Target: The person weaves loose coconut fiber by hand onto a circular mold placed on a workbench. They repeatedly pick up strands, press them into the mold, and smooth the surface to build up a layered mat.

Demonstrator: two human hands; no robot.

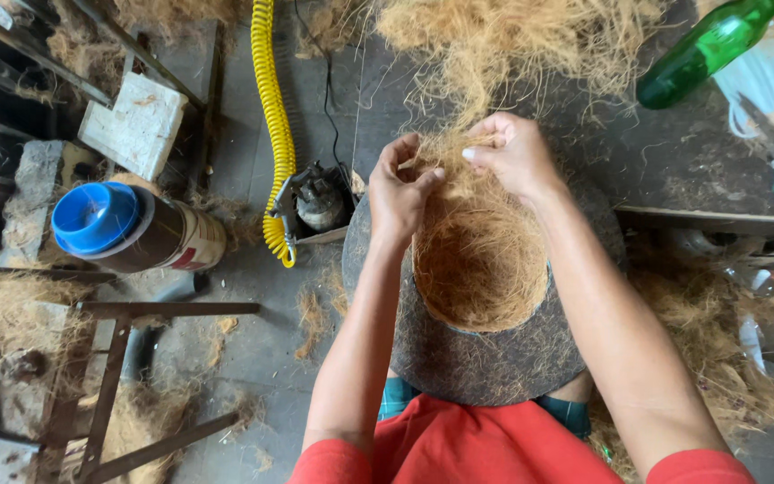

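Overhead, two hands, left hand (398,193) and right hand (514,154) pinching coconut fibre (477,242) (one brown mass) in one round dark mould (485,358) on the lap, one green bottle (705,49) on the desk (674,152).

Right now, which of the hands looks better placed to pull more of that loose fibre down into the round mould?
Probably the right hand: it pinches the fibre strands leading up to the loose pile. The left hand grips the tuft at the rim of the mould, steadying it.
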